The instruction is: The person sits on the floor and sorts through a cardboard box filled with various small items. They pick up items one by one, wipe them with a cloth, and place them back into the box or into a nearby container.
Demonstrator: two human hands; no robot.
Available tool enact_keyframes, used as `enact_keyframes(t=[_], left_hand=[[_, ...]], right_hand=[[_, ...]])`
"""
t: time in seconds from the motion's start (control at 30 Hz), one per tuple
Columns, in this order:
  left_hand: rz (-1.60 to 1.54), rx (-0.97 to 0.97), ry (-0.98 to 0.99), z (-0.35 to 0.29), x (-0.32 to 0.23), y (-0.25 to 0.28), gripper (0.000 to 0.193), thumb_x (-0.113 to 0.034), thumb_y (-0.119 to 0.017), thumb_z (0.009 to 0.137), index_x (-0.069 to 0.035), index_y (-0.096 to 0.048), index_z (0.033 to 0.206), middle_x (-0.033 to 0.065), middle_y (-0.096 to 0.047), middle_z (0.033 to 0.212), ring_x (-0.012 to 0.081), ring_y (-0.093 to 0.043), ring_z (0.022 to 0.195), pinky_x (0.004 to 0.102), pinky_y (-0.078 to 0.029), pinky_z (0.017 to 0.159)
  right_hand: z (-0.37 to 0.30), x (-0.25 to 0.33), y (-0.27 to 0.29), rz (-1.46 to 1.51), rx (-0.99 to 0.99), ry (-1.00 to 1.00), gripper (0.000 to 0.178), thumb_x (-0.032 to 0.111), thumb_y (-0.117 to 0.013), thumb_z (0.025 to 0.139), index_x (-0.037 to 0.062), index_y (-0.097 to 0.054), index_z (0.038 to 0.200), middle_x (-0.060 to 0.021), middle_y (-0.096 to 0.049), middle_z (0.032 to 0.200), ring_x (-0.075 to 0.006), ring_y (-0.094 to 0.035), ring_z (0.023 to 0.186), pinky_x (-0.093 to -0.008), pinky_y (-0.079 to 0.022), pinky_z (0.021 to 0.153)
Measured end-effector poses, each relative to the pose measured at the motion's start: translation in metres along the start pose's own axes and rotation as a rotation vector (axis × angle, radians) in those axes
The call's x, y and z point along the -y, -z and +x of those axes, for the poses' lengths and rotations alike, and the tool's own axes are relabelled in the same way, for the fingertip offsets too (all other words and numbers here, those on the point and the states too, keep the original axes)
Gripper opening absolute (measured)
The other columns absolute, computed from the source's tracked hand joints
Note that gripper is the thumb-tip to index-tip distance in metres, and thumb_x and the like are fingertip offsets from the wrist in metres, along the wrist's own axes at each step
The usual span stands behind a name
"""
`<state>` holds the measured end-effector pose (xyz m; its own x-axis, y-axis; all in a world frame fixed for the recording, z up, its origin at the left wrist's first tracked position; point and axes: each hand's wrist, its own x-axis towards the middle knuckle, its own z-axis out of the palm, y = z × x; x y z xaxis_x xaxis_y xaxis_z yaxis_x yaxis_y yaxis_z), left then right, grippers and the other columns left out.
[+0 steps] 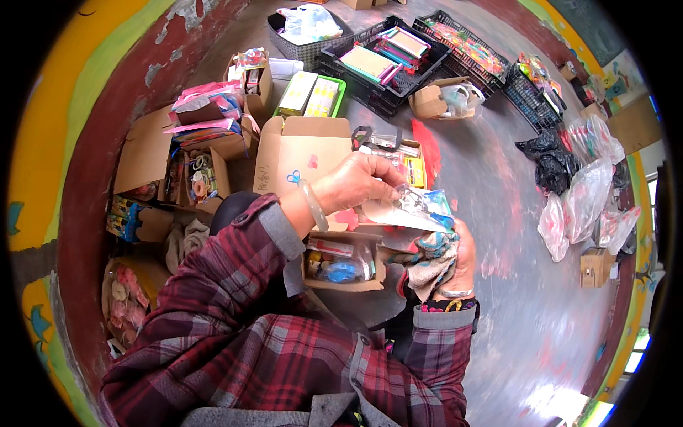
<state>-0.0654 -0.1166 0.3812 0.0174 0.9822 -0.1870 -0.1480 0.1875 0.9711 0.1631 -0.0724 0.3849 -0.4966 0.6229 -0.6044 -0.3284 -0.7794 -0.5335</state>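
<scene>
My left hand [348, 185], with a pale bangle at the wrist, pinches the upper edge of a clear plastic packet [409, 206]. White and blue areas show on the packet; what is inside it cannot be made out. My right hand [466, 256] grips the other end of the packet together with a patterned beige and teal cloth [432, 267], which hangs below it. Under my hands stands an open cardboard box [347, 285] with a blue thing and small packs in it. Just beyond my left wrist is a cardboard box with a raised flap [302, 153], bearing a small blue scissors picture.
Boxes of small goods [206, 178] crowd the left, near the wall. Black plastic crates [380, 64] line the far side, beside a green tray [334, 96] holding yellow and white boxes. Clear and black plastic bags [583, 192] lie on the grey floor [526, 313] at right.
</scene>
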Motion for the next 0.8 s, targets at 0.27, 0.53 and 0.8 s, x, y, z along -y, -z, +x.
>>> enact_keyframes(t=[0.27, 0.53, 0.8], left_hand=[[-0.488, -0.376, -0.097, -0.002, 0.012, 0.006, 0.061, -0.020, -0.069, 0.083, -0.002, -0.040, 0.133, 0.0092, -0.051, 0.124, 0.0143, -0.051, 0.111, 0.0282, -0.041, 0.092], [-0.974, -0.029, -0.035, -0.003, 0.034, -0.027, 0.036, -0.022, -0.056, 0.092, -0.009, -0.047, 0.124, 0.0050, -0.057, 0.118, 0.0171, -0.055, 0.108, 0.0317, -0.044, 0.094], [-0.733, -0.123, -0.119, 0.000, 0.038, -0.043, 0.026, -0.013, -0.044, 0.097, -0.005, -0.051, 0.120, 0.0037, -0.059, 0.110, 0.0131, -0.057, 0.096, 0.0270, -0.046, 0.084]], right_hand=[[0.018, -0.012, -0.001, -0.232, 0.063, 0.465, 0.032, 0.026, -0.048, 0.095, -0.0011, -0.054, 0.111, -0.0122, -0.063, 0.101, -0.0206, -0.065, 0.085, -0.0345, -0.055, 0.073], [0.028, -0.033, -0.018, -0.086, 0.095, 0.327, 0.035, 0.030, -0.049, 0.095, 0.0001, -0.054, 0.114, -0.0102, -0.064, 0.099, -0.0206, -0.065, 0.083, -0.0329, -0.054, 0.071], [0.026, -0.042, -0.013, -0.091, 0.093, 0.075, 0.034, 0.030, -0.049, 0.095, 0.0004, -0.056, 0.109, -0.0100, -0.064, 0.094, -0.0208, -0.064, 0.082, -0.0328, -0.052, 0.074]])
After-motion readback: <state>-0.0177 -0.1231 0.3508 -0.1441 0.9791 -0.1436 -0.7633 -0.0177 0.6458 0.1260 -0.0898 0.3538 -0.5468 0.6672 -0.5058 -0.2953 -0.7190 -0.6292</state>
